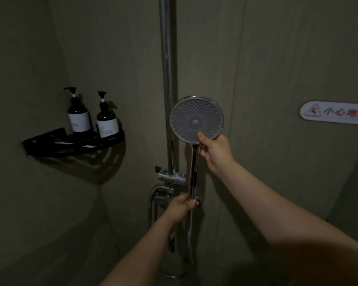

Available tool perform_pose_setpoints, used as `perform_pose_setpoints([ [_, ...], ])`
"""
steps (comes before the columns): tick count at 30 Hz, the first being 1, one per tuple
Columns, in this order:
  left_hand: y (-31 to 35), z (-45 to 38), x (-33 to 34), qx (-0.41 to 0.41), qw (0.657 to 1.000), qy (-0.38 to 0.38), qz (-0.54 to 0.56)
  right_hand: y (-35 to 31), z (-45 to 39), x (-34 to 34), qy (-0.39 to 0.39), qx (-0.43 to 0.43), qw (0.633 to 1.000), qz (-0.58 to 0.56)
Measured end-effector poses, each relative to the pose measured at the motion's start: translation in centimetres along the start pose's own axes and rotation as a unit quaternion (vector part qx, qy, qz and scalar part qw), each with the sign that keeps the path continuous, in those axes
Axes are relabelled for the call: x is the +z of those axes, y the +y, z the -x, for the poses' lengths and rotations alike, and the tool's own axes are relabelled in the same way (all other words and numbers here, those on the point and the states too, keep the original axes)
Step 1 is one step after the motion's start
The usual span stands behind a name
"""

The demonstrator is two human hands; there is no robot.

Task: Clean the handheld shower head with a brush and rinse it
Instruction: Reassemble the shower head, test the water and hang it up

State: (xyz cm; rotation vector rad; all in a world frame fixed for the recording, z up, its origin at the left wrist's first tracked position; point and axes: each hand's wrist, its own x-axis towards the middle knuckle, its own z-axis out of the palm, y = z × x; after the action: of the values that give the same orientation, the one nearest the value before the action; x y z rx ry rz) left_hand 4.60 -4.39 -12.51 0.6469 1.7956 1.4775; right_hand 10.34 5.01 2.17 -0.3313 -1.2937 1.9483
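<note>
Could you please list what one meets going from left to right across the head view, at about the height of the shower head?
Black corner shelf → taller pump bottle → shorter pump bottle → chrome riser pipe → shower head → warning sign.

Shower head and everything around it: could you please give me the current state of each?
shower head: upright, face toward camera, no water visible
left hand: grips handle's lower end
right hand: holds the neck, thumb on face
pump bottles: two, upright on shelf
corner shelf: wall-mounted
</note>
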Motion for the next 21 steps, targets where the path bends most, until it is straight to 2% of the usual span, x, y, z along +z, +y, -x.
perform_pose_setpoints([
  [4,-0.2,-2.3,1.6,0.009,0.999,0.02,0.036,-0.6,-1.6,-0.9,0.014,-0.02,1.0,0.005],
  [12,-1.3,-6.4,1.7,-0.009,0.993,-0.024,0.115,0.9,-4.7,-1.1,0.072,-0.058,0.995,0.037],
  [18,-2.1,-9.0,0.2,-0.076,0.981,-0.005,0.176,2.1,-6.0,-0.1,0.055,-0.059,0.997,0.008],
  [21,-2.4,-9.4,0.6,-0.066,0.978,0.017,0.198,2.4,-6.3,0.3,0.031,-0.063,0.998,0.005],
])
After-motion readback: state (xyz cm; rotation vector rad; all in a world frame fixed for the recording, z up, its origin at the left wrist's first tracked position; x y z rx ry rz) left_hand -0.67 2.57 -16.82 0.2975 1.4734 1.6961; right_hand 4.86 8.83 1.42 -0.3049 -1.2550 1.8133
